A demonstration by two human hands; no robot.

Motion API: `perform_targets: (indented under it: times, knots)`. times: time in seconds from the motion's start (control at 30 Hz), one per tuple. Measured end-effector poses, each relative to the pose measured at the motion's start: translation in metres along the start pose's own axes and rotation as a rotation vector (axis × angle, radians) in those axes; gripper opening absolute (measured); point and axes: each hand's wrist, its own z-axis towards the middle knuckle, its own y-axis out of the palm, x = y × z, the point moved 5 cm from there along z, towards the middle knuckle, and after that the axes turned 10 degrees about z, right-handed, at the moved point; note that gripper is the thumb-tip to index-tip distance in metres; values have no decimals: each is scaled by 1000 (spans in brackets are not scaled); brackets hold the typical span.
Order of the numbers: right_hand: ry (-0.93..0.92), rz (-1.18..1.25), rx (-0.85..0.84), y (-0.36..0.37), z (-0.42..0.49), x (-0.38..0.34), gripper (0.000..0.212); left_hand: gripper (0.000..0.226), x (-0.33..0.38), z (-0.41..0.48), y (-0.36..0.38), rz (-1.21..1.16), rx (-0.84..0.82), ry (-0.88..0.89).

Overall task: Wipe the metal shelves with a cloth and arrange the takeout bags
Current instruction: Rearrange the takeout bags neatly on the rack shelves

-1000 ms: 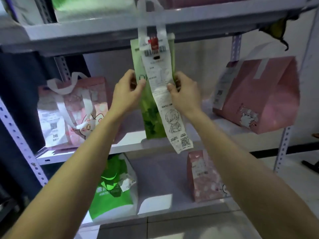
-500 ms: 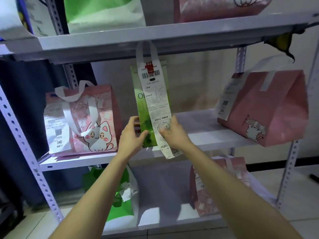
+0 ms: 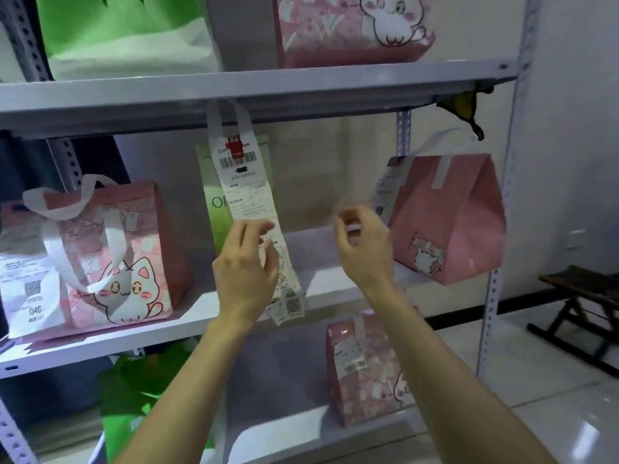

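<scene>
A tall green takeout bag (image 3: 214, 199) stands upright on the middle metal shelf (image 3: 335, 286), a long white receipt (image 3: 249, 199) hanging down its front. My left hand (image 3: 246, 269) is just in front of the receipt's lower part, fingers spread, touching or nearly touching the paper. My right hand (image 3: 365, 249) is off to the right of the bag, fingers curled loosely, holding nothing. A pink cat bag (image 3: 110, 259) sits at the shelf's left and a plain pink bag (image 3: 449, 219) at its right. No cloth is in view.
The upper shelf (image 3: 268, 85) carries a green-and-white bag (image 3: 127, 31) and a pink cat bag (image 3: 351, 28). The bottom shelf holds a green bag (image 3: 134, 390) and a small pink bag (image 3: 361, 366). A dark wooden stool (image 3: 582, 306) stands on the tiled floor at right.
Both hands have let go of the green bag and its receipt. The right hand has moved away to the right, and the view has tilted upward.
</scene>
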Motion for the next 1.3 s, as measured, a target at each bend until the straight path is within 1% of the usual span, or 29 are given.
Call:
perform_targets:
  times: [0.03, 0.1, 0.13, 0.17, 0.2, 0.23, 0.27, 0.3, 0.33, 0.4, 0.43, 0.5, 0.53, 0.63, 0.67, 0.73, 0.8, 0.9, 1.03, 1.17, 1.3]
  knots:
    - [-76, -61, 106, -20, 2, -5, 12, 27, 13, 3, 11, -41, -60, 21]
    - [-194, -231, 340, -59, 3, -9, 25, 30, 32, 5, 34, -125, -181, 24]
    - [-187, -330, 432, -78, 3, -5, 36, 31, 39, 4, 46, -165, -238, 12]
    - [-126, -428, 483, -94, 3, 6, 48, 30, 42, 2, 59, -195, -295, -1]
    - [-16, -512, 495, -107, 3, 21, 61, 29, 45, -2, 72, -217, -357, -13]
    - [117, -562, 479, -116, 2, 40, 72, 28, 45, -6, 84, -240, -418, -23]
    - [235, -576, 440, -121, 0, 60, 76, 28, 45, -11, 95, -268, -471, -35]
    - [309, -553, 394, -122, -3, 77, 70, 29, 44, -17, 104, -294, -513, -45]
    - [335, -512, 362, -122, -5, 90, 54, 31, 43, -24, 112, -314, -545, -50]
    - [308, -421, 363, -124, -6, 100, 16, 36, 43, -33, 122, -336, -597, -55]
    - [308, -398, 368, -125, -5, 102, 5, 41, 43, -36, 126, -341, -623, -57]
    - [329, -360, 356, -128, 0, 107, 13, 55, 42, -38, 133, -332, -649, -71]
    - [349, -305, 332, -129, 4, 113, 14, 63, 41, -36, 136, -334, -637, -98]
    - [425, -180, 237, -123, 14, 132, 15, 80, 35, -33, 139, -404, -562, -249]
    - [455, -168, 207, -120, 16, 140, 16, 82, 35, -34, 141, -416, -567, -291]
    - [523, -153, 139, -111, 17, 153, 16, 78, 36, -40, 145, -406, -617, -334]
    - [592, -169, 42, -102, 16, 167, 20, 73, 34, -44, 148, -339, -631, -334]
    - [635, -207, -74, -96, 11, 179, 20, 76, 29, -46, 149, -254, -612, -319]
    - [660, -200, -149, -102, 14, 182, 12, 87, 30, -49, 148, -250, -585, -284]
    - [696, -238, -242, -99, 21, 181, 32, 95, 35, -52, 146, -208, -594, -245]
    - [709, -255, -235, -99, 21, 183, 32, 97, 34, -55, 144, -238, -586, -247]
